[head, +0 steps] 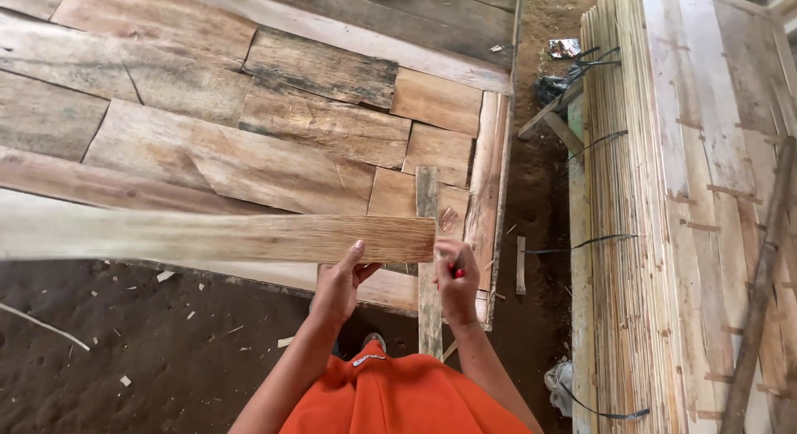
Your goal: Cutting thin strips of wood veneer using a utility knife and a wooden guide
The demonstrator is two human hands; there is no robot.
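Both bare forearms are reaching forward from the orange-clad torso, elbows tucked close. The left hand (338, 284) is pinching with its thumb raised and 4 fingers curled beneath, while the right hand (457, 278) is clenching into a tight fist, knuckles up.

Dirt floor (124, 334), stacked veneer bundles (656, 235), daylight

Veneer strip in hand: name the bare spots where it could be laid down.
Free: the dirt floor left of the left hand, and the dirt lane between the veneer layup and the strapped veneer stack. Crowded: the layup, fully covered, and under the right hand, where the veneer strip crosses a narrow strip.
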